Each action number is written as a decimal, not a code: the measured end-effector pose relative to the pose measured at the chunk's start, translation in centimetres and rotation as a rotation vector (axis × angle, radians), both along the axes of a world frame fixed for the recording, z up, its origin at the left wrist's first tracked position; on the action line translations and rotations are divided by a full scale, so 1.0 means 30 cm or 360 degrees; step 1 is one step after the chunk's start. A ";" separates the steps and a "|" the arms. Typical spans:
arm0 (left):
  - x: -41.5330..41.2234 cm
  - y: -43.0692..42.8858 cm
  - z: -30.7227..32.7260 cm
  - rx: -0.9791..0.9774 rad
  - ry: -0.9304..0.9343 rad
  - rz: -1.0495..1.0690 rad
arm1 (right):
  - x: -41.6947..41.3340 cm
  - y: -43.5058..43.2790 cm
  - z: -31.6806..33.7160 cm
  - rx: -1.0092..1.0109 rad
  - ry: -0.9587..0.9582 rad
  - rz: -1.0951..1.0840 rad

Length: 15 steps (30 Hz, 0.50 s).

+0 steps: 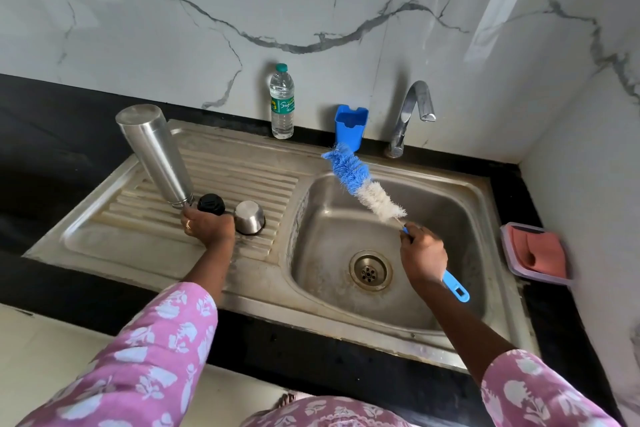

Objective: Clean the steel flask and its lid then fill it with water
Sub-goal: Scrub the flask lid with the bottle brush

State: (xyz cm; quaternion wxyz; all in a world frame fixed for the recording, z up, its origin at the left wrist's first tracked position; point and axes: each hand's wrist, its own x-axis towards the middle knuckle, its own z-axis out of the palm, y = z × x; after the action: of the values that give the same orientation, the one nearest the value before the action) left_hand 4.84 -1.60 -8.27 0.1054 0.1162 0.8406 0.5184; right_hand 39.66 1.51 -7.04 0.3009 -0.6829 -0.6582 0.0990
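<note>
Left grip (207,227) on one flask (154,156), right grip (424,251) on one brush (360,184)

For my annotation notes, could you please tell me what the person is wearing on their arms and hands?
The left sleeve and right sleeve are loose and pink, printed with white flowers, and end on the forearm. The left hand has a ring on one finger; the right hand shows none. No gloves.

Silver steel flask (156,156), black inner lid (211,203), silver cup lid (249,217), bottle brush (360,184) with blue and white bristles and blue handle, blue holder (350,126), green-capped water bottle (282,100), white grey-veined wall (311,10), black counter (52,114), pink sleeve (149,350) with white floral print.
</note>
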 end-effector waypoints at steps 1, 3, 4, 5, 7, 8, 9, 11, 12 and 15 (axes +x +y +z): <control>-0.023 0.003 -0.004 -0.0037 -0.0018 -0.0074 | 0.007 0.004 0.000 -0.0066 0.0016 -0.0012; -0.054 0.009 -0.013 -0.0097 -0.0026 -0.0203 | 0.021 0.012 0.000 -0.0200 0.0074 -0.0014; -0.063 0.012 -0.017 -0.0115 -0.0012 -0.0245 | 0.026 0.015 0.001 -0.0245 0.0110 -0.0013; -0.070 0.013 -0.021 -0.0125 0.0005 -0.0268 | 0.029 0.016 0.001 -0.0272 0.0144 -0.0021; -0.079 0.016 -0.029 -0.0123 0.0020 -0.0272 | 0.035 0.015 0.004 -0.0290 0.0199 -0.0062; -0.081 0.015 -0.030 -0.0118 0.0016 -0.0253 | 0.037 0.013 0.006 -0.0295 0.0224 -0.0066; -0.082 0.013 -0.030 -0.0103 0.0010 -0.0228 | 0.040 0.012 0.008 -0.0304 0.0251 -0.0060; -0.080 0.009 -0.029 -0.0055 0.0011 -0.0179 | 0.048 0.009 0.016 -0.0330 0.0305 -0.0056; -0.077 0.009 -0.022 -0.0030 0.0030 -0.0165 | 0.051 0.009 0.022 -0.0347 0.0341 -0.0063; -0.062 0.029 0.024 0.0135 0.0129 -0.0166 | 0.061 0.017 0.034 -0.0413 0.0471 -0.0070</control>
State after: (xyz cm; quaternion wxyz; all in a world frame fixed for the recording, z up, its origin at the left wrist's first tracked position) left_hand 2.97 -0.73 -7.55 0.0930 0.1851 0.8143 0.5423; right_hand 41.50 2.02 -6.02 0.3058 -0.7082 -0.5735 0.2758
